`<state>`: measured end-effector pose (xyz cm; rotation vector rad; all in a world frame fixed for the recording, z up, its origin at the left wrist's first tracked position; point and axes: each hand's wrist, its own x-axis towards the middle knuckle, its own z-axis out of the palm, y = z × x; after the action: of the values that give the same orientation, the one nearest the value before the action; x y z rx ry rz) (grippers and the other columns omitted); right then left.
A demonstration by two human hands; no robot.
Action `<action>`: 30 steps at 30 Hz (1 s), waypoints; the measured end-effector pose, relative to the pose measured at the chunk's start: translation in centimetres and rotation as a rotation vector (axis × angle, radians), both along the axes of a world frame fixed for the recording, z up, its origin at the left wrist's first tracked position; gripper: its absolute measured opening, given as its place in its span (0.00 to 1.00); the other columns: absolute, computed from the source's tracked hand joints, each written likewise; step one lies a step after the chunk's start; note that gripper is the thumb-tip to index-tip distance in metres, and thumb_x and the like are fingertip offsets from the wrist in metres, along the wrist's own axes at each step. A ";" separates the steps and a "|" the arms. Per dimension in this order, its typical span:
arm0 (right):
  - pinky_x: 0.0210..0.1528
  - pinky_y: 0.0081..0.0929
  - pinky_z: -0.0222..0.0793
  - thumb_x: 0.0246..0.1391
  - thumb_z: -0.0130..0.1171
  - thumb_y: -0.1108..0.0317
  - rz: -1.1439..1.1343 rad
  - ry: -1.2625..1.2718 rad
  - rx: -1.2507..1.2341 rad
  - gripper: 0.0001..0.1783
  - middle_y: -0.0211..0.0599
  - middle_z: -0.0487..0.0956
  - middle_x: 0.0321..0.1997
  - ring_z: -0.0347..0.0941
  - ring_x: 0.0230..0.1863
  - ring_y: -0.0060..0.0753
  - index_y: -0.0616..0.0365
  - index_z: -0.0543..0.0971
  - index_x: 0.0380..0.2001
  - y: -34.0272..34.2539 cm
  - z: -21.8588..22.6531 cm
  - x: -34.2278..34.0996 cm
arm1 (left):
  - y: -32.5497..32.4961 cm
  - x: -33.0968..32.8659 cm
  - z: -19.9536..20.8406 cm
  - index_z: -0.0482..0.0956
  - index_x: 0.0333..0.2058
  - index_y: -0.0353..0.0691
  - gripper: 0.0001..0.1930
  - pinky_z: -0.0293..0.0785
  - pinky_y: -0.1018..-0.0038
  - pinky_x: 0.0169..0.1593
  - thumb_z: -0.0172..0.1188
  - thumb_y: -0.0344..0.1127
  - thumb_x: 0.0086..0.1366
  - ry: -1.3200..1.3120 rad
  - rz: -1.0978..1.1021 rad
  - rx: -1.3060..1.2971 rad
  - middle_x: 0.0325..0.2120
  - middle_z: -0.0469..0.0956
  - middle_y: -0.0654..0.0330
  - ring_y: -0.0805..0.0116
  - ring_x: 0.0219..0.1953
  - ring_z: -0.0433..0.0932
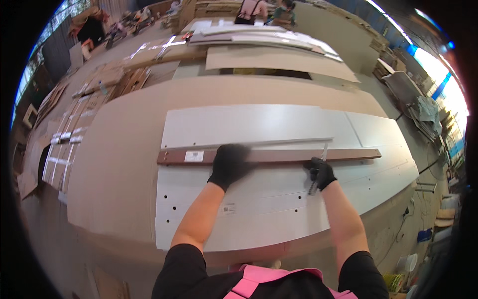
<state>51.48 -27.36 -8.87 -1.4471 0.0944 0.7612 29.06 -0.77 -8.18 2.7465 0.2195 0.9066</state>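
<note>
A long brown bar with a white label near its left end lies across a stack of white panels. My left hand, in a black glove, is on or just over the bar right of the label. Its fingers are smeared by motion. My gloved right hand is closed around a slim tool at the bar's near edge. The tool's pale, narrow end sticks up across the bar, and its darker end points toward me. Its exact kind is unclear. A thin white strip lies just beyond the bar.
Under the panels is a large brown cardboard sheet. More stacked boards lie farther back, where two people are at work. Wrapped packages stand at the left. Cables and buckets are on the floor at the right.
</note>
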 end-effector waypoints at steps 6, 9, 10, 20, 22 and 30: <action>0.16 0.19 0.60 0.57 0.56 0.61 0.215 -0.023 -0.118 0.08 0.33 0.76 0.22 0.68 0.17 0.20 0.51 0.72 0.29 0.5 0.5 2.3 | 1.5 0.9 0.0 0.77 0.34 0.41 0.18 0.70 0.59 0.39 0.64 0.48 0.51 0.054 -0.003 -0.062 0.28 0.76 0.54 0.52 0.34 0.75; 0.18 0.19 0.62 0.58 0.56 0.59 0.250 0.007 -0.104 0.10 0.34 0.77 0.24 0.70 0.19 0.20 0.51 0.73 0.29 0.5 0.9 2.4 | 1.4 0.9 -0.2 0.77 0.33 0.42 0.16 0.70 0.59 0.39 0.62 0.46 0.52 0.045 0.032 -0.057 0.27 0.75 0.55 0.53 0.34 0.75; 0.18 0.19 0.63 0.58 0.56 0.59 0.278 0.003 -0.072 0.10 0.35 0.77 0.25 0.70 0.19 0.20 0.52 0.73 0.29 0.5 0.8 2.4 | 1.3 1.0 -0.3 0.77 0.32 0.43 0.13 0.69 0.59 0.38 0.61 0.44 0.52 0.041 0.049 -0.044 0.26 0.74 0.55 0.53 0.33 0.75; 0.20 0.18 0.62 0.57 0.57 0.59 0.358 -0.017 -0.031 0.12 0.34 0.77 0.24 0.68 0.19 0.21 0.58 0.76 0.32 0.1 1.4 2.0 | 1.7 2.7 -0.8 0.78 0.30 0.45 0.09 0.69 0.57 0.40 0.59 0.43 0.54 0.087 0.111 0.041 0.29 0.75 0.57 0.56 0.37 0.74; 0.20 0.18 0.62 0.57 0.57 0.60 0.327 -0.068 -0.035 0.12 0.35 0.77 0.24 0.68 0.19 0.21 0.58 0.77 0.33 -0.2 1.6 1.6 | 2.1 3.2 -0.8 0.76 0.25 0.44 0.09 0.71 0.59 0.35 0.58 0.42 0.56 0.062 0.122 0.087 0.25 0.75 0.57 0.55 0.32 0.76; 0.24 0.20 0.69 0.55 0.57 0.65 0.289 -0.011 0.164 0.16 0.41 0.80 0.30 0.75 0.24 0.25 0.65 0.75 0.43 -1.2 1.5 1.4 | 6.1 3.8 -3.6 0.77 0.49 0.44 0.20 0.66 0.60 0.55 0.62 0.38 0.56 -0.075 0.130 0.039 0.46 0.77 0.56 0.56 0.51 0.72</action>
<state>52.90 -28.58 -7.42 -1.3226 -0.1855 0.9728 32.83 5.32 -11.82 2.7534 0.3737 1.0559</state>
